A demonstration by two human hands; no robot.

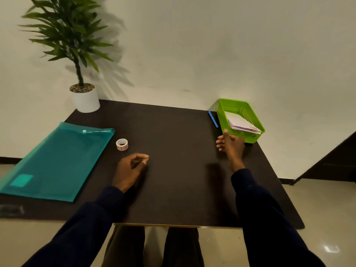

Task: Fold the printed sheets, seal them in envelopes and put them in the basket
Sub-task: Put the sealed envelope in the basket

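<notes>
The dark table (173,180) holds a green basket (250,138) with envelopes (240,123) inside. My right hand (230,143) hovers beside it, fingers loose and empty. My left hand (131,168) rests curled, gripping nothing

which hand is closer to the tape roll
Left. The left hand sits just in front and right of the tape roll; the right hand is far across the table, by the green basket.

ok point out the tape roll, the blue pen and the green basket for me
tape roll (122,144), head view, on the outer band of the roll
blue pen (213,119), head view, on the middle of its barrel
green basket (235,108), head view, on its perforated far wall
</notes>
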